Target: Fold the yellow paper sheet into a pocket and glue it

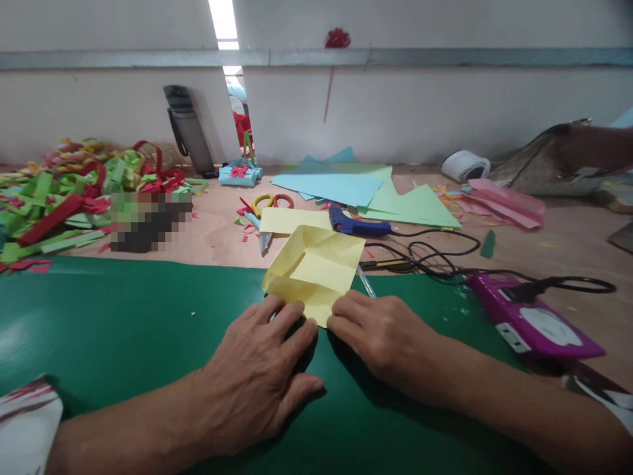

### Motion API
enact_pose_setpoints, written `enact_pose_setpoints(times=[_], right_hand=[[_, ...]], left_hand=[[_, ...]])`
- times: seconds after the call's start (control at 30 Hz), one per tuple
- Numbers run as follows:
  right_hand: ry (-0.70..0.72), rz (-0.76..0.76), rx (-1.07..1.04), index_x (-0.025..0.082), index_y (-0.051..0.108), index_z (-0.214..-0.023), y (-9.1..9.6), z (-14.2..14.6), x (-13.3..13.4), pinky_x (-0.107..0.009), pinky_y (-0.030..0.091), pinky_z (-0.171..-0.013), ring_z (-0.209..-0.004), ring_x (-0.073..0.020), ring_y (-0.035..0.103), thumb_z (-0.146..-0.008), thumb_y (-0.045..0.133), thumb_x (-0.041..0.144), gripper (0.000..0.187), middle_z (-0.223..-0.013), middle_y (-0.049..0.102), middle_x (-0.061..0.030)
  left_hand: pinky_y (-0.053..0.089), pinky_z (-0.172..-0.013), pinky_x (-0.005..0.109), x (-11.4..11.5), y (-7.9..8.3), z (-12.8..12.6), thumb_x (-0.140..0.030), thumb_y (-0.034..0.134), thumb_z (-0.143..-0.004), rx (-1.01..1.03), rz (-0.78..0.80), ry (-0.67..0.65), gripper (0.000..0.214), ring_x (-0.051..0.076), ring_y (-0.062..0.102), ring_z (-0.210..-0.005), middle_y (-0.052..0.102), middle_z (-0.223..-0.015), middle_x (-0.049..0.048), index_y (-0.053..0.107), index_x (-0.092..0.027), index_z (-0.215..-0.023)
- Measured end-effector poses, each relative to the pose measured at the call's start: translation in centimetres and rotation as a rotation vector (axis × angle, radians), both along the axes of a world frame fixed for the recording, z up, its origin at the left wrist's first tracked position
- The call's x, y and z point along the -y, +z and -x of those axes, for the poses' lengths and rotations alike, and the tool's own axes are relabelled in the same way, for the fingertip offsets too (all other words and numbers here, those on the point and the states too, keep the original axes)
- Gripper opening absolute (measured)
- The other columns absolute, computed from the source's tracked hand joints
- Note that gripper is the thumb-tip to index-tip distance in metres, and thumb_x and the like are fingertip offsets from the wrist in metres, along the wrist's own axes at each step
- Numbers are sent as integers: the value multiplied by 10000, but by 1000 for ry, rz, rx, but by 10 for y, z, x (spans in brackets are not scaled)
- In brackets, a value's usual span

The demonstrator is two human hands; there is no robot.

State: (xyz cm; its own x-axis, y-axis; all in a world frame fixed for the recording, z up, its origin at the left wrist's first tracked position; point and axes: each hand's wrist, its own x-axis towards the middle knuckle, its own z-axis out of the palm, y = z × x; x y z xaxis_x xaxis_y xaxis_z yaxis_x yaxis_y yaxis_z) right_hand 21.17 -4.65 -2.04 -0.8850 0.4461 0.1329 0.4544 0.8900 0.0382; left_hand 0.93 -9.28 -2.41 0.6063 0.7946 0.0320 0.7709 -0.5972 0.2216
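A folded piece of yellow paper (324,264) with raised, creased sides lies in front of me on the green mat. My left hand (270,363) rests on its near left edge, fingers stretched out and pressing down, thumb held apart. At the near right corner, my right hand (378,330) has its fingers curled and closed on the paper edge. Just behind the paper lie a blue glue gun (359,223) and a flat yellow strip (291,221). A pen (366,282) shows partly beside the paper, above my right fingers.
Scissors (266,227) with yellow and red handles lie behind. Blue (331,185) and green sheets (420,208) are further back. Paper strips (59,198) heap up at left near a dark bottle (190,132). At right, black cables (435,254) run to a purple power strip (534,316).
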Motion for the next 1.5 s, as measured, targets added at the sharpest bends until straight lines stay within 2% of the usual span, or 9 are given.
enact_pose_setpoints(times=[0.1,0.23,0.5,0.73,1.03,1.27,1.5], right_hand=[[-141,142,-113,156,583,-742,-4,2,-4,-258,301,-551,-664,-131,453,-890,410,166,228,-751,547,-42],[-221,294,-192,150,578,-708,-6,4,-7,-241,323,-606,-685,-120,461,-886,437,203,233,-725,537,-29],[-351,444,-168,143,542,-672,4,11,-7,-234,321,-598,-646,-108,463,-837,475,148,178,-710,549,-24],[-410,414,-149,146,542,-685,3,14,-5,-238,305,-579,-620,-112,470,-820,465,137,155,-706,570,-32],[-461,272,-45,162,556,-700,2,17,-6,-282,217,-504,-569,-149,517,-793,466,167,130,-688,621,-51],[-494,242,16,159,576,-717,8,22,-7,-291,209,-495,-601,-184,579,-788,455,182,142,-717,662,-75],[-502,235,-4,174,569,-659,4,22,-7,-288,200,-494,-558,-162,552,-797,433,210,197,-652,654,-60]], left_hand=[[375,-856,454,-1,0,0,-460,415,-867,17,6,-15,307,252,417,-932,508,-1052,79,515,-187,-966],[394,-837,442,-4,0,-1,-419,411,-877,16,-19,-22,299,252,432,-923,526,-1006,93,534,-160,-962],[397,-843,446,-5,0,-2,-395,431,-871,32,-13,-27,277,254,436,-943,520,-1064,86,520,-180,-1021],[403,-844,438,-6,2,-3,-391,427,-873,3,-10,-32,271,251,437,-939,522,-1057,87,530,-180,-1008],[400,-845,450,-5,1,-3,-400,418,-877,4,-14,-28,278,254,432,-938,521,-1071,86,525,-175,-1002],[403,-836,439,-3,2,-4,-395,417,-879,0,-15,-37,290,253,434,-928,531,-1061,88,531,-166,-1017],[395,-837,432,-4,2,-4,-391,420,-881,9,-9,-44,312,249,426,-916,527,-1064,84,521,-175,-1082]])
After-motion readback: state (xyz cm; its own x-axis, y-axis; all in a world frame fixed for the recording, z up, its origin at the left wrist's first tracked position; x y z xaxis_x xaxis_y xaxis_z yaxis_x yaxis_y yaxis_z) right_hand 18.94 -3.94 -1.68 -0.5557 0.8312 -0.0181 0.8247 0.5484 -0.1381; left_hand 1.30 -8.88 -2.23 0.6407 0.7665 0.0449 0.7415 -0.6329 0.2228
